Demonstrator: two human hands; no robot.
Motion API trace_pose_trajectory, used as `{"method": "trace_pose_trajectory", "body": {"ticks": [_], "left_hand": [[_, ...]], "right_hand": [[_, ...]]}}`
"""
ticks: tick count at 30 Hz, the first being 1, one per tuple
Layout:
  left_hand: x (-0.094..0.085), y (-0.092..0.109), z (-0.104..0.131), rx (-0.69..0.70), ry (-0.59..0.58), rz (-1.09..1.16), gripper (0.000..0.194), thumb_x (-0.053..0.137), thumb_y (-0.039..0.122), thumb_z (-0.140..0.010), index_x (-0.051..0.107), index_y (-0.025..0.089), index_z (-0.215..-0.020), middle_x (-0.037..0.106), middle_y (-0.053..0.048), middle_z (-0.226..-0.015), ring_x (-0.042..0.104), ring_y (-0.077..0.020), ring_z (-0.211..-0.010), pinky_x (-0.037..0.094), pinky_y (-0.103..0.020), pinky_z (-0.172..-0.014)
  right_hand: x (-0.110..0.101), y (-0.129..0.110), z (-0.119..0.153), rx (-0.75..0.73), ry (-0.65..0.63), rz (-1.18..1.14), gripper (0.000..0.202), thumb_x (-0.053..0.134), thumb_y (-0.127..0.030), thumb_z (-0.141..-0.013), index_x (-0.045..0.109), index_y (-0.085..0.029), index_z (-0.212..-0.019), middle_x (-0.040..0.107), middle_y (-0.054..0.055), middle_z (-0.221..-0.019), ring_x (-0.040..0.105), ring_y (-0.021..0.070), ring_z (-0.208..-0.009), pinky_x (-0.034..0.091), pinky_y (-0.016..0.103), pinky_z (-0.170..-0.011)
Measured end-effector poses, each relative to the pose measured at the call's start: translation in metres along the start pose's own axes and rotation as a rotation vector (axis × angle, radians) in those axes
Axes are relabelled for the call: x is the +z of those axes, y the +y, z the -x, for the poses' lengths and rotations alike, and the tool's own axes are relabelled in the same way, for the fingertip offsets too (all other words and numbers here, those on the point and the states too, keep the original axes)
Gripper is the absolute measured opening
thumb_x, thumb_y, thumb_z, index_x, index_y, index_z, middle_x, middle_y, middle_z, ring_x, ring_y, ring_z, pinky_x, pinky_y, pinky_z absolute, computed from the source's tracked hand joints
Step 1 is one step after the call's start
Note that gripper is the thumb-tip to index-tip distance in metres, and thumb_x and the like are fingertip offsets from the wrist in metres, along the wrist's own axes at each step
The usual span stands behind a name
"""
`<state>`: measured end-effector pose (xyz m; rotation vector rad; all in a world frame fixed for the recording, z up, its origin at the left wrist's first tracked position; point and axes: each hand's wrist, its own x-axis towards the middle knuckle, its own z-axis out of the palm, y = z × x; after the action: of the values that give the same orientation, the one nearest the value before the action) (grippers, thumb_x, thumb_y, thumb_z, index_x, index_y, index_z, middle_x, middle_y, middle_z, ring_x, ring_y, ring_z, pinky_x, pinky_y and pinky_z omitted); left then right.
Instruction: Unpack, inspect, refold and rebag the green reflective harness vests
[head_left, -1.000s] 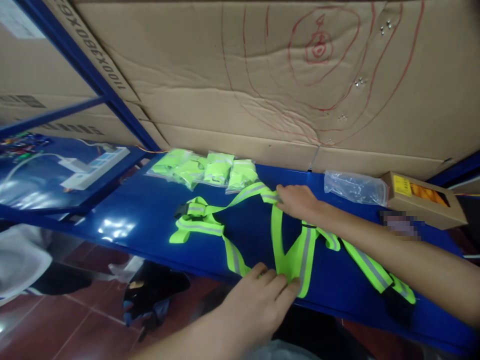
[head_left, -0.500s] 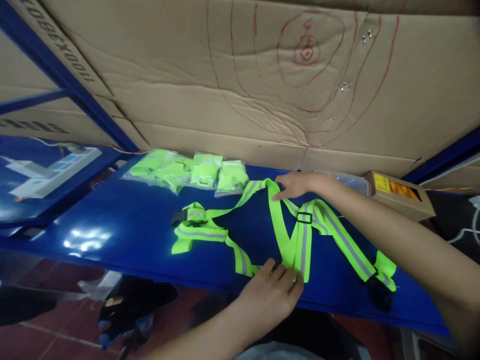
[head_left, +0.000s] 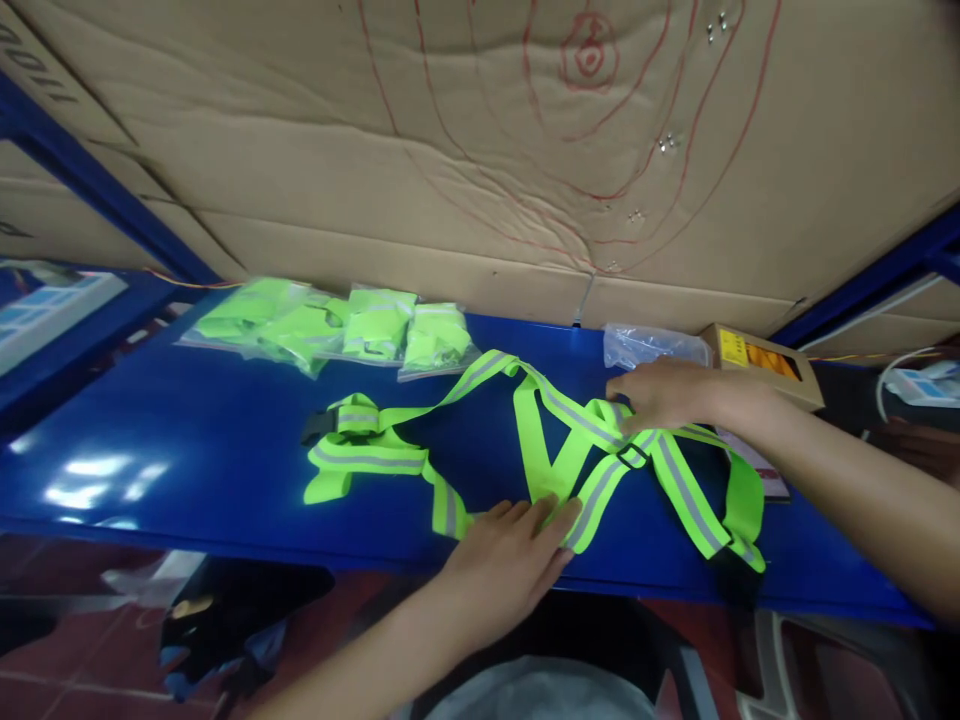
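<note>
A neon-yellow reflective vest [head_left: 551, 400] made of grey-striped straps lies spread over the blue tabletop [head_left: 225, 430]. My left hand [head_left: 510, 555] lies with stretched fingers on its lower straps at the table's front edge. Farther right, my right hand [head_left: 664, 395] has its fingers closed on a strap just above a black slider buckle [head_left: 634, 456]. Black clips show at the vest's left end [head_left: 319, 427] and, dimly, at its lower right end. My left hand hides part of the bottom straps.
Several bagged neon vests [head_left: 375, 325] line the back left. At the back right are a clear plastic bag [head_left: 649, 345] and a cardboard box [head_left: 772, 370] with orange contents. Behind stands a cardboard wall [head_left: 300, 180] with red rings. A person's hand [head_left: 922, 445] shows dimly at the right edge.
My right hand has moved right from the vest's top strap to the buckle area, and a striped strap now slants across there. My left hand has flattened. The view has shifted.
</note>
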<state>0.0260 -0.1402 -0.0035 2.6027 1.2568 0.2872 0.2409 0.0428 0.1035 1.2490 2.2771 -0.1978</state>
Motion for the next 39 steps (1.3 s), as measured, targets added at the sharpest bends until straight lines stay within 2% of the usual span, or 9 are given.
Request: {"method": "trace_pose_trajectory", "body": {"ticks": [6, 11, 16, 19, 22, 25, 30, 35, 39], "left_hand": [[0.007, 0.000, -0.019, -0.054, 0.028, -0.079, 0.047, 0.053, -0.001, -0.089, 0.059, 0.015, -0.132, 0.072, -0.009, -0.102, 0.071, -0.0271, -0.088, 0.057, -0.043, -0.077], [0.015, 0.001, -0.038, -0.103, 0.077, -0.122, 0.018, 0.052, 0.009, -0.096, 0.066, 0.014, -0.107, 0.069, -0.011, -0.100, 0.068, -0.0289, -0.092, 0.056, -0.045, -0.079], [0.015, 0.006, -0.046, -0.162, 0.065, -0.116, 0.017, 0.057, 0.012, -0.096, 0.065, 0.014, -0.111, 0.063, -0.018, -0.128, 0.063, -0.0349, -0.119, 0.056, -0.050, -0.093], [0.022, 0.006, -0.044, -0.173, 0.101, -0.056, 0.021, 0.056, 0.021, -0.100, 0.062, 0.013, -0.119, 0.052, -0.024, -0.148, 0.049, -0.0404, -0.142, 0.049, -0.057, -0.109], [0.029, 0.006, -0.039, -0.177, 0.111, 0.012, 0.030, 0.054, 0.033, -0.103, 0.058, 0.015, -0.127, 0.044, -0.025, -0.156, 0.038, -0.0411, -0.151, 0.045, -0.061, -0.114], [0.032, 0.009, -0.036, -0.187, 0.089, 0.051, 0.039, 0.050, 0.040, -0.104, 0.057, 0.015, -0.133, 0.039, -0.026, -0.161, 0.031, -0.0423, -0.155, 0.042, -0.063, -0.117], [0.038, 0.019, -0.036, -0.207, 0.074, 0.039, 0.051, 0.048, 0.047, -0.104, 0.052, 0.020, -0.147, 0.030, -0.027, -0.167, 0.024, -0.0432, -0.157, 0.035, -0.068, -0.119], [0.049, 0.032, -0.038, -0.279, 0.130, -0.035, 0.055, 0.047, 0.042, -0.105, 0.042, 0.028, -0.158, 0.031, -0.019, -0.169, 0.022, -0.0385, -0.158, 0.031, -0.066, -0.123], [0.034, 0.024, -0.039, -0.272, 0.097, 0.012, 0.053, 0.046, 0.031, -0.105, 0.041, 0.028, -0.158, 0.031, -0.017, -0.169, 0.027, -0.0360, -0.157, 0.038, -0.061, -0.121]], "right_hand": [[0.019, 0.001, 0.011, 0.112, 0.106, 0.061, 0.029, 0.068, -0.025, -0.087, 0.073, -0.018, -0.115, 0.078, 0.016, -0.085, 0.074, 0.0368, -0.090, 0.046, 0.054, -0.094], [0.035, -0.007, 0.024, 0.188, 0.121, 0.267, 0.023, 0.066, -0.028, -0.091, 0.074, -0.017, -0.109, 0.079, 0.016, -0.085, 0.075, 0.0349, -0.083, 0.043, 0.053, -0.094], [0.055, -0.030, 0.023, -0.109, 0.385, 0.238, 0.052, 0.065, -0.040, -0.095, 0.061, -0.010, -0.137, 0.073, 0.022, -0.120, 0.068, 0.0381, -0.110, 0.044, 0.049, -0.095], [0.062, -0.031, 0.010, -0.170, 0.392, 0.123, 0.038, 0.060, -0.026, -0.096, 0.065, -0.011, -0.131, 0.069, 0.021, -0.129, 0.065, 0.0359, -0.116, 0.045, 0.044, -0.094], [0.057, -0.015, -0.007, -0.051, 0.378, -0.046, 0.029, 0.048, -0.011, -0.096, 0.071, -0.014, -0.114, 0.075, 0.018, -0.112, 0.071, 0.0318, -0.104, 0.047, 0.039, -0.088], [0.045, 0.013, -0.027, 0.061, 0.393, -0.146, 0.031, 0.043, -0.019, -0.100, 0.071, -0.015, -0.114, 0.077, 0.017, -0.103, 0.073, 0.0314, -0.095, 0.049, 0.037, -0.079], [0.033, 0.049, -0.070, 0.135, 0.417, -0.304, 0.029, 0.048, -0.022, -0.101, 0.073, -0.015, -0.113, 0.078, 0.011, -0.112, 0.073, 0.0235, -0.099, 0.050, 0.027, -0.077], [0.034, 0.051, -0.105, 0.142, 0.468, -0.386, 0.031, 0.043, -0.021, -0.104, 0.071, -0.016, -0.116, 0.080, 0.007, -0.106, 0.073, 0.0186, -0.089, 0.052, 0.023, -0.072], [0.036, 0.047, -0.111, 0.119, 0.499, -0.342, 0.028, 0.047, -0.023, -0.103, 0.072, -0.017, -0.116, 0.079, 0.009, -0.102, 0.073, 0.0223, -0.089, 0.053, 0.029, -0.077]]}}
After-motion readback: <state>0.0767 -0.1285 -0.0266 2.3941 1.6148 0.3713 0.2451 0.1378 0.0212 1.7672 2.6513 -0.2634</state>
